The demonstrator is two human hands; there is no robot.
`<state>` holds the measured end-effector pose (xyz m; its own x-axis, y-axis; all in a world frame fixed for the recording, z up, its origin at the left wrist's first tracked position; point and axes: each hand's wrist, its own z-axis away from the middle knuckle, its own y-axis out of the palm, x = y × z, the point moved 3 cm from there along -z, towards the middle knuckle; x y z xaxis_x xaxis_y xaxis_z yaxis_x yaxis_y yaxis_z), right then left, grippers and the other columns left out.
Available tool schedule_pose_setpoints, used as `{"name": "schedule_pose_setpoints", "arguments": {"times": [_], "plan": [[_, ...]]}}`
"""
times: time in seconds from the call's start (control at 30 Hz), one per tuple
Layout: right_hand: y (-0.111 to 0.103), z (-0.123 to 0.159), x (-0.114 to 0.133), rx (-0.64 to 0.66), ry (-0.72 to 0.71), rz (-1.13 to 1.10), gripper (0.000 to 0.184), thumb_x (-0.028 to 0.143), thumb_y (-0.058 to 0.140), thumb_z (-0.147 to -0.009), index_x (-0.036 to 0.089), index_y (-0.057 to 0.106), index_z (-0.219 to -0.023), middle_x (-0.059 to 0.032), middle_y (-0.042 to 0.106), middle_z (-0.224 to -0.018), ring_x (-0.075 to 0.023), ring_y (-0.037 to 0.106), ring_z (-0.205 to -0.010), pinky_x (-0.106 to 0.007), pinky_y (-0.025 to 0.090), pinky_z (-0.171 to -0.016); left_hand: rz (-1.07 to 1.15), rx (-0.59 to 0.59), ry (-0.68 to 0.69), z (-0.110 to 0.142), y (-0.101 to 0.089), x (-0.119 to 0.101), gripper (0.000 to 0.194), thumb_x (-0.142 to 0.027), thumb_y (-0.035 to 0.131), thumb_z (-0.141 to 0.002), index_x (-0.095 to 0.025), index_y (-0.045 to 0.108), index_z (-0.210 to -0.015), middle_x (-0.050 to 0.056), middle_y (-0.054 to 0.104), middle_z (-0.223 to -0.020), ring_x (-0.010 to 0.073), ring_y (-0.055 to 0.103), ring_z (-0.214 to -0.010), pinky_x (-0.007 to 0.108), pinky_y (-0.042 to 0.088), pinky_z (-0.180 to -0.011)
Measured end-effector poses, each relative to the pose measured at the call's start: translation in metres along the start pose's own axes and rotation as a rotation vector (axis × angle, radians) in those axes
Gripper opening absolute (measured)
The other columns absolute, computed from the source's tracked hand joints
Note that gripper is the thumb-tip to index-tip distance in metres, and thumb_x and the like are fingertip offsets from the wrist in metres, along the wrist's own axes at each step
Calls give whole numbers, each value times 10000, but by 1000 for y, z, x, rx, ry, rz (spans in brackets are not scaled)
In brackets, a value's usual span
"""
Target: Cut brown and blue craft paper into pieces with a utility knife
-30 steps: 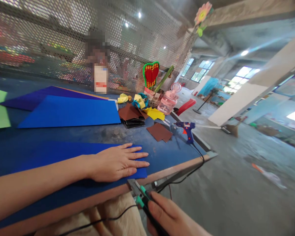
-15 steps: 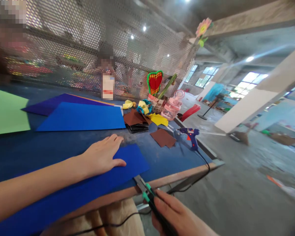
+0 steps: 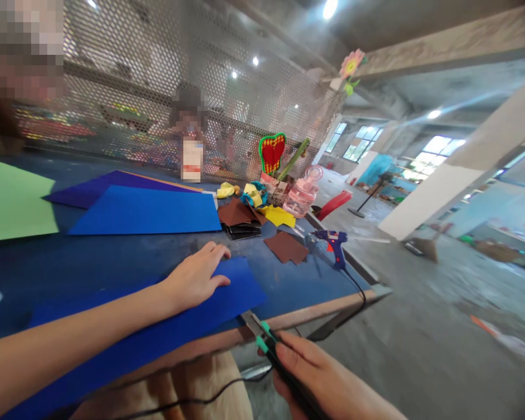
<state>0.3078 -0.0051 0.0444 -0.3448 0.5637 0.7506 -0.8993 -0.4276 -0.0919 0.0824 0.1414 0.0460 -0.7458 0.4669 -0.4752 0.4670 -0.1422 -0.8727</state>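
A long dark-blue sheet (image 3: 242, 289) lies along the near edge of the table, its left part running under my forearm. My left hand (image 3: 192, 277) rests on it, palm down, fingers stretched out and thumb apart. Just off the table's front edge, my right hand (image 3: 308, 370) is wrapped round the black and green handle of a utility knife (image 3: 266, 337). The metal blade points up and left, with its tip at the sheet's lower edge near the right end. Whether the tip touches the sheet I cannot tell.
Brighter blue (image 3: 144, 211), purple (image 3: 87, 189) and light green sheets (image 3: 13, 201) lie farther back. Brown pieces (image 3: 285, 247) and a corded glue gun (image 3: 335, 245) are at the right. A pink bottle (image 3: 301, 197) stands near a perforated screen (image 3: 245, 99).
My left hand has slid slightly to the right over the dark-blue sheet, its fingers a little more bent. The knife stays at the sheet's lower edge. The camera view has shifted slightly.
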Motion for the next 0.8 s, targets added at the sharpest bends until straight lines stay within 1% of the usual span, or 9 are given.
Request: {"name": "schedule_pose_setpoints", "arguments": {"times": [0.1,0.2,0.33,0.4,0.47,0.53,0.6,0.67,0.8], "plan": [[-3,0,0,-39,-7,-5,697,816,556,-769,260,542,-1189,59,581,-737,-52,525,-500,-124,413,-419,14,-5,-18,-16,0,-2,356,-385,618,-929,-167,582,-1208,78,622,-1187,204,633,-1018,428,547,-882],[-6,-1,2,-113,-2,-13,721,843,565,-721,249,557,-1130,65,571,-702,-56,503,-454,-136,407,-369,23,-27,-23,-29,2,-5,350,-385,613,-933,-166,585,-1205,79,626,-1187,203,636,-1018,425,551,-879],[-9,-1,6,-134,5,-48,699,806,590,-724,240,551,-1133,71,591,-677,-57,512,-419,-135,388,-343,19,-75,-5,-32,9,-9,354,-382,613,-933,-168,582,-1214,82,619,-1207,210,631,-1039,434,548,-891],[-9,-1,6,-120,1,-57,647,754,584,-771,228,552,-1146,76,591,-622,-62,529,-403,-124,355,-345,14,-92,44,-28,11,-10,364,-375,615,-932,-172,575,-1231,90,601,-1248,227,617,-1086,462,532,-927],[-10,-2,5,-97,-4,-69,607,724,578,-795,213,562,-1122,80,582,-568,-66,531,-378,-122,321,-342,17,-79,159,-23,12,-13,368,-321,597,-943,-180,552,-1280,104,550,-1353,259,562,-1209,515,480,-1011],[-10,-3,3,-69,0,-99,605,728,588,-786,207,565,-1095,81,589,-556,-63,512,-354,-129,311,-342,32,6,336,-17,13,-18,387,-194,531,-957,-222,525,-1343,76,474,-1482,244,459,-1355,490,386,-1127],[-11,-4,1,-44,17,-131,642,753,604,-756,209,557,-1094,80,600,-561,-63,499,-345,-136,316,-348,53,147,510,-12,15,-23,484,-109,450,-956,-288,485,-1404,0,423,-1552,169,384,-1428,372,304,-1197],[-12,-5,0,-36,27,-138,687,780,616,-723,211,546,-1102,80,599,-557,-69,506,-357,-138,319,-358,64,273,617,-9,17,-27,515,-142,398,-981,-340,427,-1456,-54,401,-1567,128,351,-1451,309,253,-1217],[-15,-5,-1,-72,30,-68,681,812,587,-718,213,548,-1040,69,589,-568,-73,515,-400,-135,308,-377,54,399,670,-11,18,-29,479,-350,320,-1038,-346,320,-1517,-38,332,-1593,199,251,-1500,450,167,-1243]]}}
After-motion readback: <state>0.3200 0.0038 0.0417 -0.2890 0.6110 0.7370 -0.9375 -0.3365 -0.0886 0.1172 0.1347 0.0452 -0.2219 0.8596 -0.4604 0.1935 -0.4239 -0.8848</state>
